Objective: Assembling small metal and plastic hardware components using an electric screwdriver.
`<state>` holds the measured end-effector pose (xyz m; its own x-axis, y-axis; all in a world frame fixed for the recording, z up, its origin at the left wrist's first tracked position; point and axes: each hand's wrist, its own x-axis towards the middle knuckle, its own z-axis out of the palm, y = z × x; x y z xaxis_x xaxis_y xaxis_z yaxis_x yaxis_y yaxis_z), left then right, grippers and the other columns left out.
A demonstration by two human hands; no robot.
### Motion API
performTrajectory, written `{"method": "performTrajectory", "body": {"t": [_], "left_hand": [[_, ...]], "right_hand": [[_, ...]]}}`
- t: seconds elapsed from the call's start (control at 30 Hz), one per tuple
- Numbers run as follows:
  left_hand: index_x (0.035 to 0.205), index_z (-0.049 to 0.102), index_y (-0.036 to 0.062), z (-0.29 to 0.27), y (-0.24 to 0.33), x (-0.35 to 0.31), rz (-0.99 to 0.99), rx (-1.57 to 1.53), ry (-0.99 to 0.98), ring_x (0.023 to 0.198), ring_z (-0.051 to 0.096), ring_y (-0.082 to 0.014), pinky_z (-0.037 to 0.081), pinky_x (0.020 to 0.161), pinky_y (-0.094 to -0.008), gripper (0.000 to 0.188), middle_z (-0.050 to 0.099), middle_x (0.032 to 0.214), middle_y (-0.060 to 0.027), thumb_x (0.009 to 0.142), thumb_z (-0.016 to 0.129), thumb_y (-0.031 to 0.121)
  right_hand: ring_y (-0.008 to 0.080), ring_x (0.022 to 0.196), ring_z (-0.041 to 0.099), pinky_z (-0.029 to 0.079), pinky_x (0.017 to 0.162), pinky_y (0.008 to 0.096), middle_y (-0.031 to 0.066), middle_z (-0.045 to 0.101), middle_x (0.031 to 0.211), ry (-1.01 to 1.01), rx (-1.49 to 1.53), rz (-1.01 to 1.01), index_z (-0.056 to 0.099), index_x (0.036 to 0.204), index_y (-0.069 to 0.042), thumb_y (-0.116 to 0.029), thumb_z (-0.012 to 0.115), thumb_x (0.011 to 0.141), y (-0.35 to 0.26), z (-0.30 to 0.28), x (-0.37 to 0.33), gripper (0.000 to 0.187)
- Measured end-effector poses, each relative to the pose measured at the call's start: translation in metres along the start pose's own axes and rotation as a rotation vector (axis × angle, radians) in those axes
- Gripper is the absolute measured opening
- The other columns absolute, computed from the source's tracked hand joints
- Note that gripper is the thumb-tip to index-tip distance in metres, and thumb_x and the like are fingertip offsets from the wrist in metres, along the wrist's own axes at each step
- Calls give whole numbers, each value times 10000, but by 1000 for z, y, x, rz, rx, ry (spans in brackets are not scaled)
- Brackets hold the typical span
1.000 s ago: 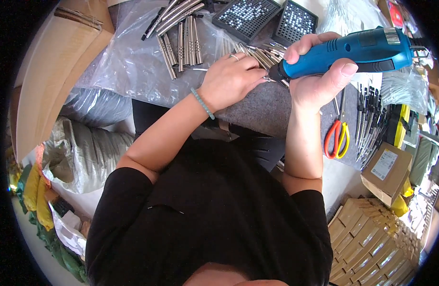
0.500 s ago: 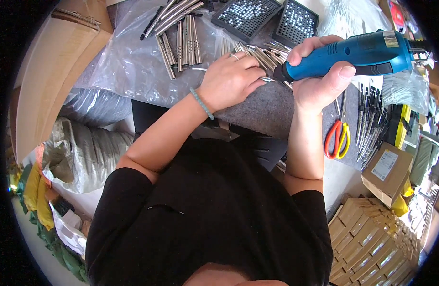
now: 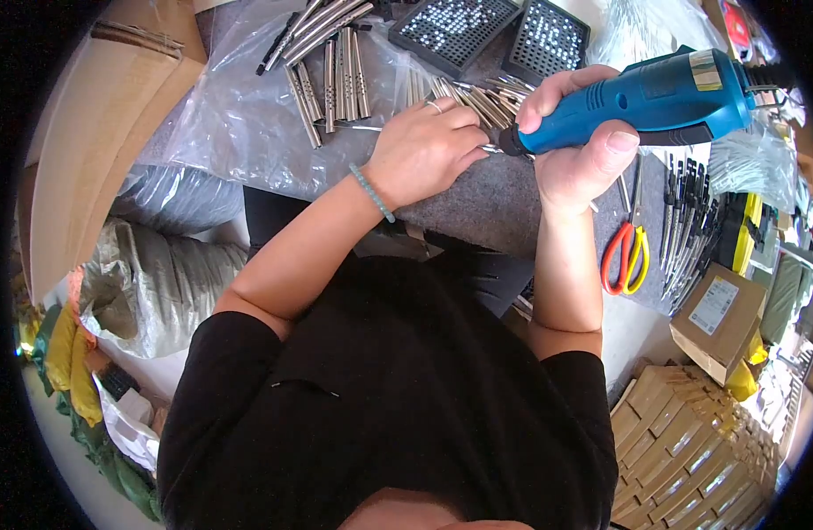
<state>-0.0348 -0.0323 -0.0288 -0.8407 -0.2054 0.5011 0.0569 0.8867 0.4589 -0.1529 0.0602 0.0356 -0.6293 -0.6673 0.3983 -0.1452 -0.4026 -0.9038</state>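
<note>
Gripping the blue handheld power tool (image 3: pixel 641 102), your right hand (image 3: pixel 576 166) aimed it toward nine o'clock, apparently to meet the slim metal piece (image 3: pixel 490 148) your left hand (image 3: pixel 426 146) pinched over the bench (image 3: pixel 499 203); metal tubes (image 3: pixel 479 106) lay at twelve o'clock.

Compared with 0.5 seconds ago, the right hand (image 3: pixel 566 177) and the blue power tool (image 3: pixel 636 99) in its grip have shifted slightly toward the left hand (image 3: pixel 427 146), bringing the tool's black nose (image 3: pixel 511 140) nearer those fingertips (image 3: pixel 477 138). The tool's rear tips higher in view, and the right thumb (image 3: pixel 611 152) sits lower and farther left.
</note>
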Motion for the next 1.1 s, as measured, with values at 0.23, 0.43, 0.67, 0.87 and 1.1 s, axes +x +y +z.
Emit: {"method": "performTrajectory", "body": {"t": [0.23,0.43,0.67,0.87,1.1], "left_hand": [[827,651,84,0,0,1,2,-41,-9,812,574,-239,477,685,-347,148,596,852,-35,717,709,165],[816,651,74,0,-1,2,3,-65,-4,801,577,-246,477,683,-352,138,600,841,-41,715,708,150],[806,652,70,0,-1,2,-7,-66,-16,806,581,-251,478,686,-356,135,604,842,-44,711,710,146],[765,635,103,3,-4,4,19,-59,39,822,565,-211,464,690,-339,107,560,786,-9,728,680,193],[773,637,102,-1,-7,0,12,1,44,839,565,-222,465,711,-348,113,571,818,-16,719,687,188]], "right_hand": [[194,567,528,445,517,295,106,519,714,-19,8,12,473,994,-34,-721,580,699,0,-2,0,756],[191,567,529,447,520,295,101,524,719,-49,30,33,470,998,-39,-724,586,690,3,-4,2,760],[184,556,530,448,507,281,95,531,719,-99,48,56,469,978,-41,-719,603,681,2,-3,2,751],[169,545,527,443,496,260,95,535,709,-136,139,34,463,943,-31,-707,613,681,7,-5,6,741],[191,574,532,441,509,296,110,538,713,-86,126,-34,432,1120,-10,-602,568,791,2,4,26,691]]}}
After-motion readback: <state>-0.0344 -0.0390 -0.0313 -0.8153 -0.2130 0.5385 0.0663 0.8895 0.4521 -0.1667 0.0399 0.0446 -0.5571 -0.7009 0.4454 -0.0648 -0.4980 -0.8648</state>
